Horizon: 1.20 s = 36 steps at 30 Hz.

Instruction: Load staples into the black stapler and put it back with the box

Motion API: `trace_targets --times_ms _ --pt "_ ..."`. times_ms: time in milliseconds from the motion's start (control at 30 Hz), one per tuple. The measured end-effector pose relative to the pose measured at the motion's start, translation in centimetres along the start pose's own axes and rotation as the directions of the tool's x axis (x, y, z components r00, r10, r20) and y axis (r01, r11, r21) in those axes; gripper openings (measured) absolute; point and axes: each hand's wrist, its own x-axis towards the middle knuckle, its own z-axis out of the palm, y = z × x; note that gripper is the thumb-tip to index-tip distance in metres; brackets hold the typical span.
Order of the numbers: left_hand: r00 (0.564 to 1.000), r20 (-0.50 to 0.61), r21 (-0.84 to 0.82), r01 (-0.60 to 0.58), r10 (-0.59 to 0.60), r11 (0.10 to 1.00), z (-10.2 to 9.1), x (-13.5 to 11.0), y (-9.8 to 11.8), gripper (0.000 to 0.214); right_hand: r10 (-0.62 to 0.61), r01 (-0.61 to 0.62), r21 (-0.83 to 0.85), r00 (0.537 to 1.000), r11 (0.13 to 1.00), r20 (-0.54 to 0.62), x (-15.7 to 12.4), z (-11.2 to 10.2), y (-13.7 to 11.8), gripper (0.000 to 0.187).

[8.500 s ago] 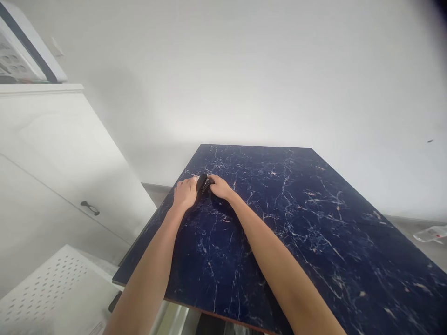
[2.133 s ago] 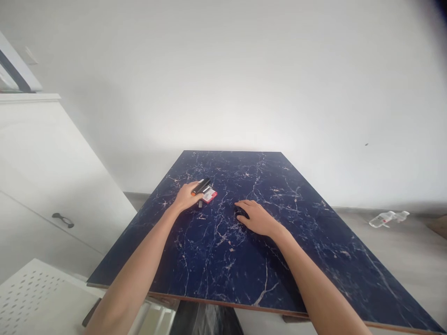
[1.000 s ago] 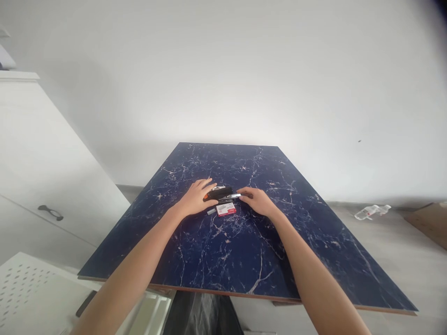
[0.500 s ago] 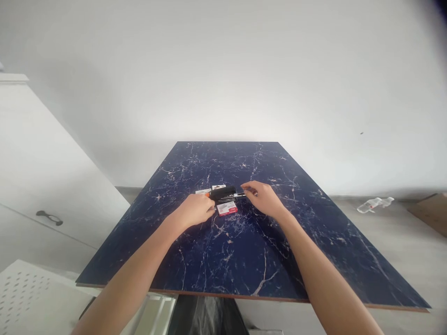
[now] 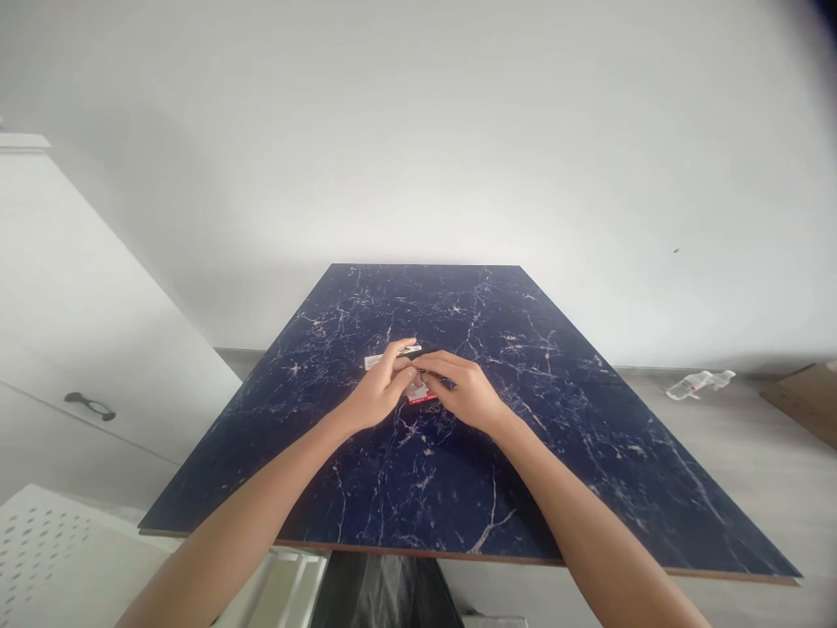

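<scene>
My left hand point(image 5: 381, 389) curves around the near-left side of a black stapler point(image 5: 428, 353), its index finger stretched over the top and its thumb bent inward. Most of the stapler lies hidden beneath both hands. My right hand point(image 5: 463, 389) comes in from the other side, with thumb and fingers pinched together against the left fingertips; anything between them is covered. Just under the hands sits a small red and white box point(image 5: 422, 397), partly covered. Behind the left fingers a white packet or card point(image 5: 372, 361) shows.
All this rests on a dark blue marbled tabletop point(image 5: 425, 488). A white cabinet point(image 5: 98, 288) stands at the left, beside a perforated white panel point(image 5: 45, 541). On the floor at right are clear plastic bottles point(image 5: 699, 384) and a cardboard box point(image 5: 804, 401).
My right hand has moved left from the stapler's extended metal part to meet the left hand. The left fingers have shifted up and over, and both hands now cover most of the stapler.
</scene>
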Motion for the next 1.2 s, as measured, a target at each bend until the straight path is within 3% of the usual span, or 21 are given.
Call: trace_targets --times_ms 200,433,567,633,700,767,867,967,1033,1200 --pt "0.999 0.050 0.307 -0.012 -0.004 0.952 0.6 -0.3 -0.8 0.056 0.026 -0.024 -0.032 0.996 0.999 0.083 -0.1 -1.0 0.5 0.028" --pt "1.000 0.002 0.218 0.005 -0.005 0.976 0.8 -0.2 -0.6 0.055 -0.015 0.022 -0.061 0.993 0.998 0.117 0.1 -1.1 0.4 0.021" --pt "0.992 -0.105 0.344 -0.022 0.062 0.939 0.0 0.2 -0.9 0.044 0.119 -0.116 -0.090 0.992 0.989 0.033 0.2 -2.3 1.3 0.021" --pt "0.978 -0.161 0.454 -0.046 0.132 0.890 -0.6 0.5 -1.3 0.038 0.273 -0.280 -0.085 0.958 0.956 -0.082 0.2 -3.2 2.5 0.022" --pt "0.965 -0.179 0.550 -0.064 0.192 0.833 -1.2 0.8 -1.9 0.034 0.422 -0.432 -0.027 0.892 0.901 -0.164 0.1 -4.0 3.9 0.024" --pt "0.968 -0.145 0.610 -0.076 0.205 0.789 -1.8 1.1 -2.5 0.033 0.540 -0.530 0.102 0.828 0.842 -0.153 -0.1 -4.4 5.4 0.025" --pt "0.990 -0.070 0.642 -0.048 0.121 0.766 -2.5 1.4 -3.4 0.038 0.643 -0.599 0.289 0.761 0.747 -0.087 -0.4 -4.6 6.9 0.027" --pt "0.999 -0.030 0.620 -0.008 0.034 0.785 -2.9 1.4 -3.9 0.040 0.687 -0.652 0.259 0.724 0.712 -0.064 -0.7 -4.6 7.2 0.033" --pt "1.000 -0.024 0.585 0.009 0.006 0.811 -3.0 1.3 -4.1 0.041 0.683 -0.667 0.171 0.729 0.725 -0.051 -0.7 -4.5 7.0 0.034" --pt "1.000 -0.013 0.500 0.028 -0.025 0.866 -3.1 1.4 -4.6 0.043 0.575 -0.575 -0.001 0.818 0.818 -0.013 -0.5 -4.1 5.9 0.022"
